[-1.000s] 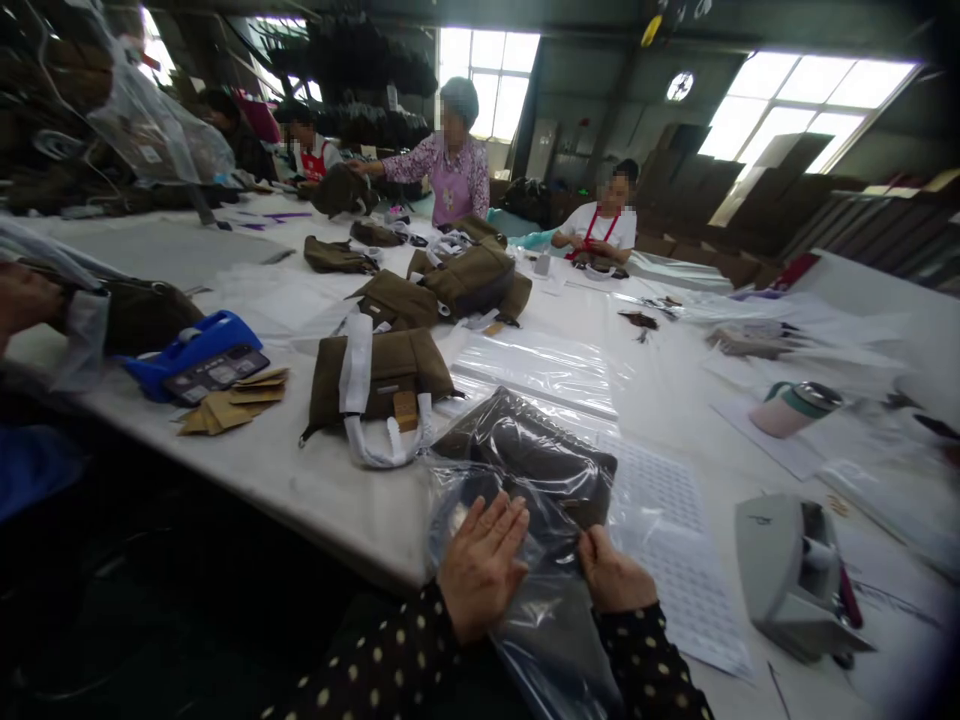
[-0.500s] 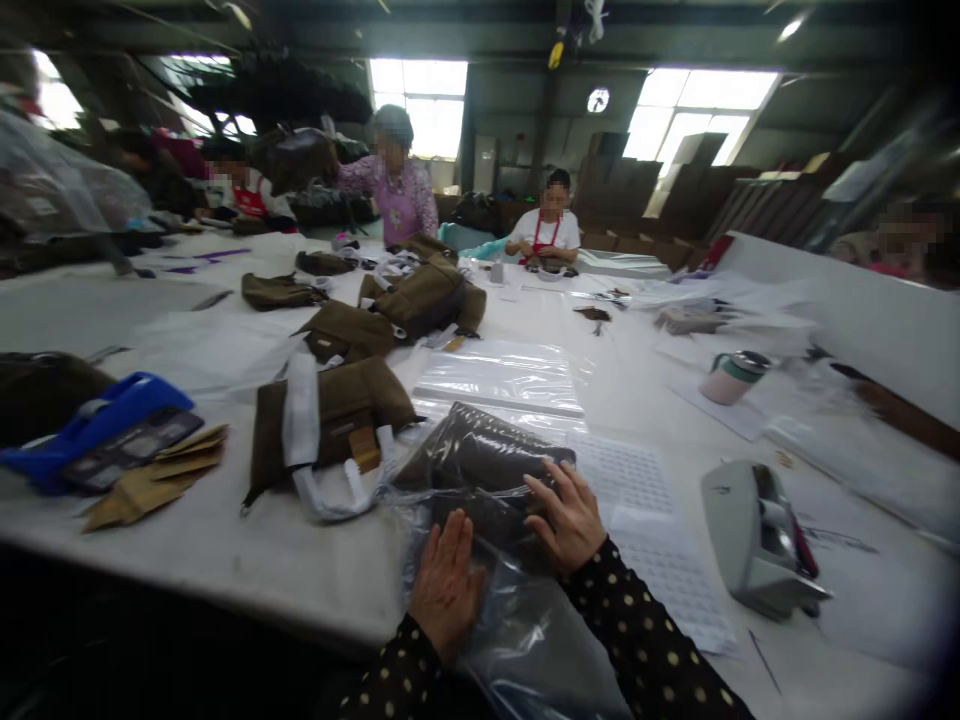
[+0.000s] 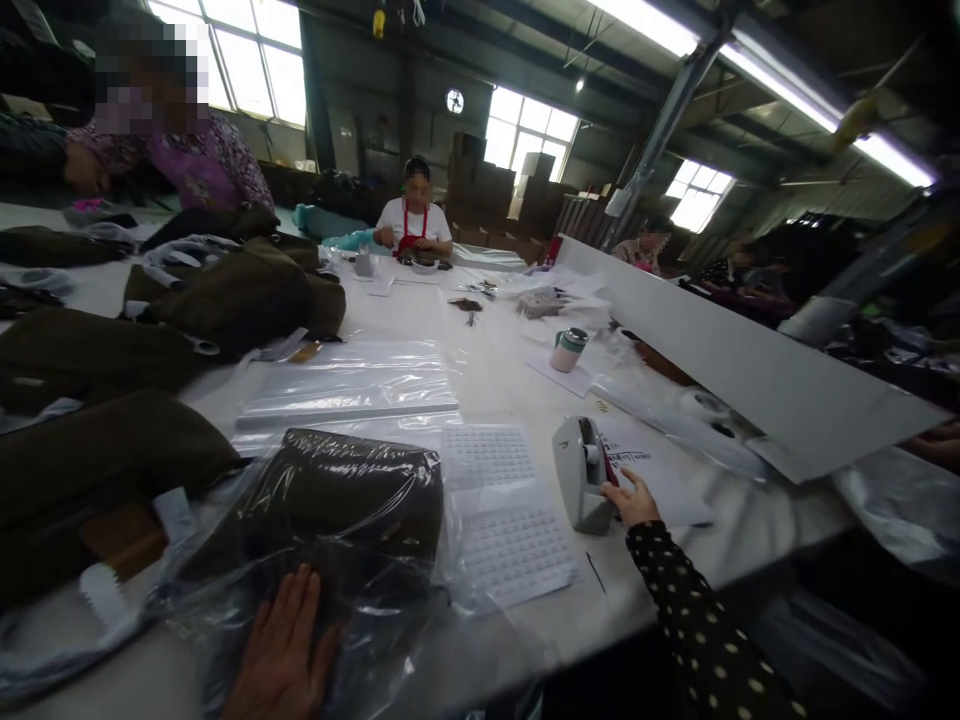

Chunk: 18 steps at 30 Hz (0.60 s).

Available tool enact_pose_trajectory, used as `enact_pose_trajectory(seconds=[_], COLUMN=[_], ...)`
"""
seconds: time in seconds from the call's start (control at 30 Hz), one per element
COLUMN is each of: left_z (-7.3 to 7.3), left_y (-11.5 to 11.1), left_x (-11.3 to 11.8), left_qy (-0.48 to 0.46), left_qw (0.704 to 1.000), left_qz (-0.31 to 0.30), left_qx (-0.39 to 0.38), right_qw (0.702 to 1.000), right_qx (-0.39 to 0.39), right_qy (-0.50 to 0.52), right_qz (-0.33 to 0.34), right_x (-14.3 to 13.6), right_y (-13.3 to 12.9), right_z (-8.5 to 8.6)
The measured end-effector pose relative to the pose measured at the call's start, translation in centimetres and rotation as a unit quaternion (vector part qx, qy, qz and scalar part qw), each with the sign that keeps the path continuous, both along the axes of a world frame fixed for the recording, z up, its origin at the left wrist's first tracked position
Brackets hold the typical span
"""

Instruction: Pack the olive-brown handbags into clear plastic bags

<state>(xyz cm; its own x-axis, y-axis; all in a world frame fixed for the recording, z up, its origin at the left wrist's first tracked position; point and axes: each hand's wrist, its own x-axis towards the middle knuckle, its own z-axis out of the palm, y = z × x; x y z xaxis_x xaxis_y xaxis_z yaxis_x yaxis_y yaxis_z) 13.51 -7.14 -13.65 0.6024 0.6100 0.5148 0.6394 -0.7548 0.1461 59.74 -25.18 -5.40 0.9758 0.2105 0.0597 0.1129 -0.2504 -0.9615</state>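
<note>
Under my left hand [image 3: 281, 640] lies a dark olive-brown fabric bag [image 3: 360, 495] inside a clear plastic bag [image 3: 375, 625]. The hand is flat on the plastic near the bag's lower edge, fingers stretched out. My right hand [image 3: 634, 500] is over on the right, at the front end of a grey tape dispenser [image 3: 574, 470]. Its fingers are apart and touch or nearly touch the dispenser; no strip of tape can be made out in them. Printed label sheets [image 3: 510, 520] lie between the bag and the dispenser.
More brown bags [image 3: 112, 440] are piled at left. Behind the wrapped bag lies a stack of clear plastic bags [image 3: 352, 380]. A pink and green cup [image 3: 568, 350] stands beyond the dispenser. A white board [image 3: 720, 355] edges the table. Co-workers [image 3: 414, 215] sit and stand across it.
My right hand has left the wrapped bag and moved right to the tape dispenser. My left hand stays flat on the plastic. The camera view has turned to the right.
</note>
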Motion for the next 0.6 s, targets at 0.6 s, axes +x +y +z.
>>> enact_pose_trajectory(seconds=[0.6], left_z=[1.4], left_y=[-1.1], left_x=[0.2], left_qy=[-0.004], left_qw=[0.999], left_qz=[0.018], left_qx=[-0.03], right_qw=[0.921], right_qx=[-0.25], right_qy=[-0.084], right_qz=[0.288], right_x=[-7.3], right_y=[1.8], right_z=[4.5])
